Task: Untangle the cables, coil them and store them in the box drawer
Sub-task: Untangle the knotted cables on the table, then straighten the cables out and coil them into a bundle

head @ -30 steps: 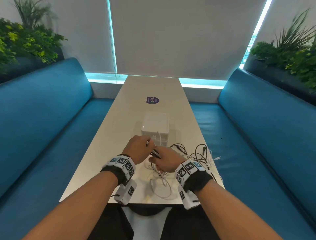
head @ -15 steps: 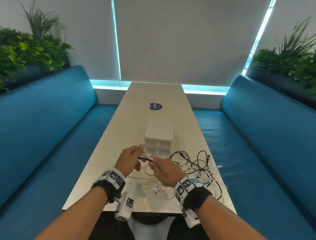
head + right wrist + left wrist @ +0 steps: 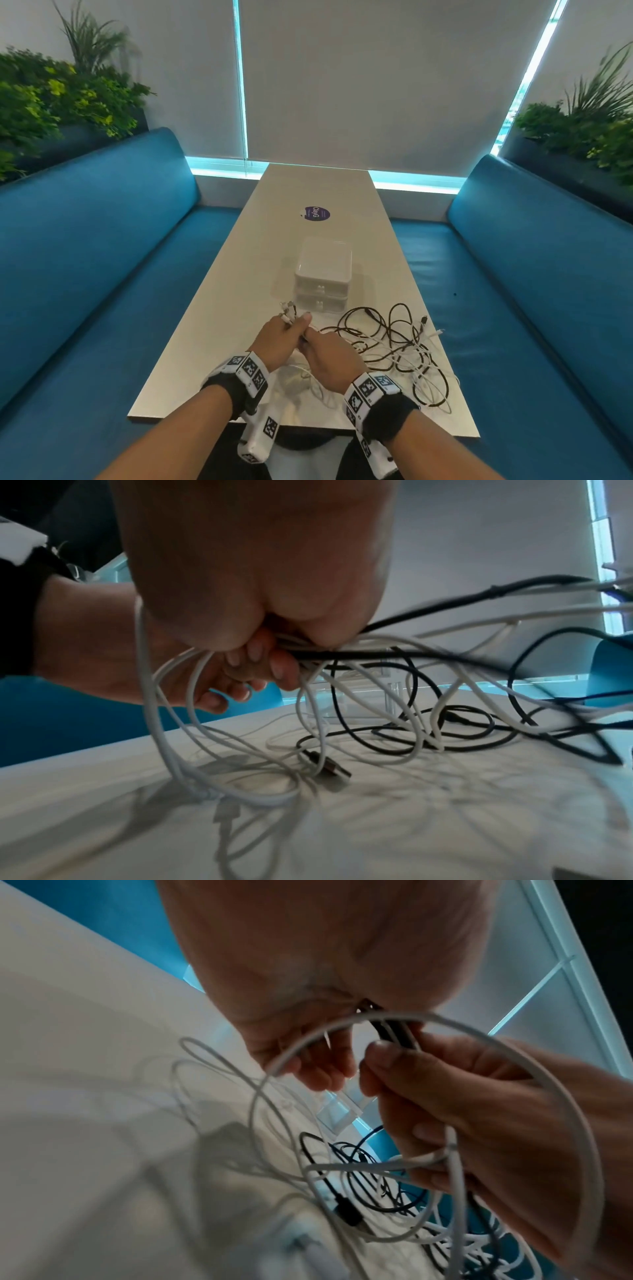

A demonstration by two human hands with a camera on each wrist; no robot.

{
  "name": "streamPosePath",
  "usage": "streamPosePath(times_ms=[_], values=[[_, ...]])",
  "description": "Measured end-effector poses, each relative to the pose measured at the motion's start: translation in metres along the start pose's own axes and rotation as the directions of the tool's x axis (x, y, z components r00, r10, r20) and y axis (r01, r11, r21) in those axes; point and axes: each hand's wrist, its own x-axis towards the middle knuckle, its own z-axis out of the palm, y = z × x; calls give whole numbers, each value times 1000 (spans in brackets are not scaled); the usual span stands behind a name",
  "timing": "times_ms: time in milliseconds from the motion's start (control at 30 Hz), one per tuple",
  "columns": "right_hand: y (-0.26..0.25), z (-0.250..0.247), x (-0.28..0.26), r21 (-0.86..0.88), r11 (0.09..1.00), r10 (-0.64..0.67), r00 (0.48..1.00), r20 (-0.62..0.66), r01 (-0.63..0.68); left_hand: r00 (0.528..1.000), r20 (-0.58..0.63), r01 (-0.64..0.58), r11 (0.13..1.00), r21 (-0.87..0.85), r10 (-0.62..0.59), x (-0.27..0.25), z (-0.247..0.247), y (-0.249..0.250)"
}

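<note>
Here, both hands, left hand [image 3: 281, 339] and right hand [image 3: 330, 359], grip bunched black and white cables [image 3: 394, 342] near the bench's [image 3: 212, 342] front edge; separating them slowly should avoid tightening knots.

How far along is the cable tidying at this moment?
Early. Done: nothing is coiled or stored; both drawers of the box look closed. In hand: the left hand and right hand grip a bunch of cables together, connector ends sticking out past the left fingers. Left: the tangle of black and white cables on the table needs separating, coiling and storing.
</note>
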Motion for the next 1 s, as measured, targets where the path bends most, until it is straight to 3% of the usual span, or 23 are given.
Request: streamPosePath(times_ms=[100,267,400,533,667,800,900,1000], values=[[1,-2,1,31,999,11,1000,-14,-11,993,-108,-50,999,18,51,3,6,8],[5,-13,8,98,995,-24,999,-31,27,975,-158,-138,982,130,158,10,10,21],[12,-22,11,77,995,65,997,37,-68,960,-230,-139,983,117,163,21,0,28],[33,-30,1,107,983,139,988,72,-147,913,-386,-129,991,40,135,30,-14,25],[51,-42,-9,61,980,178,974,140,-188,887,-462,-123,973,-197,18,39,-25,21],[63,-53,-14,49,961,265,960,94,-270,869,-465,-152,805,-573,-167,39,-32,35],[66,-61,-21,43,952,299,951,79,-303,830,-492,-163,729,-665,-263,35,-39,46],[69,-66,-34,35,919,380,907,180,-392,804,-496,-130,716,-686,-330,40,-52,40]])
